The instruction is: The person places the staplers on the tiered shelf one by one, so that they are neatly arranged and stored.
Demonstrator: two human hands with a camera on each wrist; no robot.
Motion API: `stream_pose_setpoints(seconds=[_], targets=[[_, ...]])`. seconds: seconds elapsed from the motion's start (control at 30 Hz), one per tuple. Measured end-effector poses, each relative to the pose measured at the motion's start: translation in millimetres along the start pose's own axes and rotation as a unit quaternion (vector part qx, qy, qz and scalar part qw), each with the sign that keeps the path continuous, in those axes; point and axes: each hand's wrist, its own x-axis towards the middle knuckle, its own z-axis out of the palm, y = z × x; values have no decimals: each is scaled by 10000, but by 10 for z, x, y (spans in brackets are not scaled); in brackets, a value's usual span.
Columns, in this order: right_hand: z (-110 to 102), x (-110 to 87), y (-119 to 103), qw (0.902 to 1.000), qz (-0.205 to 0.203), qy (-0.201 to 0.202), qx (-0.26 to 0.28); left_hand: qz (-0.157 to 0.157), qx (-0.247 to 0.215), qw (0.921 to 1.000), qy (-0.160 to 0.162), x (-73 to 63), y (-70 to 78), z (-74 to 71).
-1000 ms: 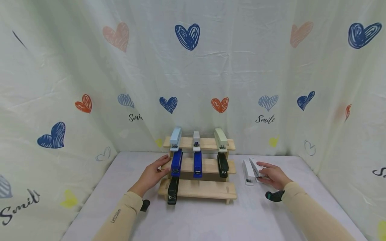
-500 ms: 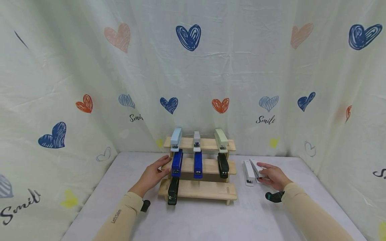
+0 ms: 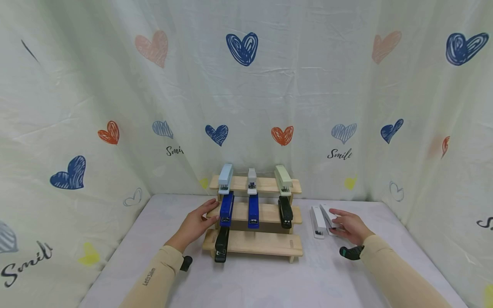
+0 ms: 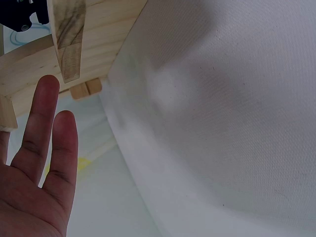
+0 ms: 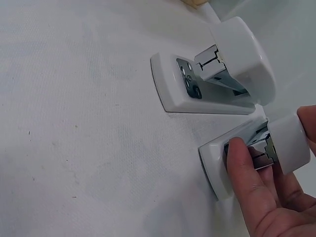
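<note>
At the left end of a three-tier wooden rack, my left hand holds the middle shelf between thumb and fingers. Two of its fingers stretch out straight under the wood in the left wrist view. My right hand grips a white stapler on the table, right of the rack. In the right wrist view a finger lies between that stapler's base and its raised top arm. A second white stapler rests close beside it, untouched.
Light blue, grey and pale green staplers sit on the top shelf. Two blue staplers and a black one stand below. Another black stapler is at the bottom shelf's left. A heart-print curtain hangs behind.
Both hands keep their places on the rack and the stapler. Only the head view has shifted slightly, so everything sits a little lower and further right in it.
</note>
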Motion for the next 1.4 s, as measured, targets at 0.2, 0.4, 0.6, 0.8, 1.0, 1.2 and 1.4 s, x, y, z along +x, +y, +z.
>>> stream_pose_setpoints(seconds=[0.2,0.4,0.6,0.8,1.0,1.2,1.4], targets=[[-47,-63,-19,10000,-1,19,49,33,-7,10000,35,-3,-3,9],[-121,-203,-31,9999,-63,69,80,-67,-28,10000,23,1,0,12],[-132,-511,-77,9998,-194,-17,-10,-77,-12,10000,14,10,-6,18],[-22,-861,-139,9996,-280,14,12,-74,11,10000,5,9,-20,21],[201,-1178,-112,9992,-342,-90,187,-46,39,10000,18,8,-29,20],[437,-1397,-14,9966,-584,-469,353,-24,49,10000,17,12,-31,22],[656,-1514,75,9934,-496,-977,334,-33,46,10000,-18,18,-34,19]])
